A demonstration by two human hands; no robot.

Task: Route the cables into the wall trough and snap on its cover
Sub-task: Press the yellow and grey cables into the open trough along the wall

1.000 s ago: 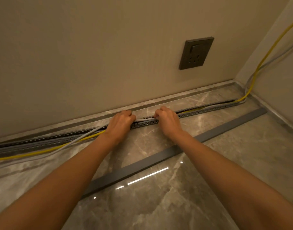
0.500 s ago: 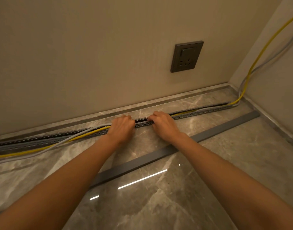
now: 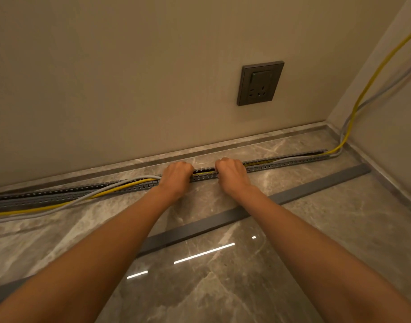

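A grey slotted trough [image 3: 290, 163] lies on the marble floor along the wall's foot. A yellow cable [image 3: 106, 195] and a grey cable [image 3: 88, 194] run inside it on the right and between my hands; left of my hands they lift out and trail over its front edge. My left hand [image 3: 176, 177] and my right hand [image 3: 231, 172] rest on the trough side by side, fingers curled down over the cables. The long grey cover strip [image 3: 316, 185] lies loose on the floor in front, partly under my forearms.
A dark wall socket [image 3: 260, 83] sits above the trough. At the right corner the yellow cable and grey cable climb the side wall [image 3: 386, 94]. A marble skirting [image 3: 258, 141] runs behind the trough. Glossy floor with light reflections lies in front.
Both hands have stayed on the trough, a little closer together than a second ago. The cables between them now lie down inside the trough. The view has shifted slightly.
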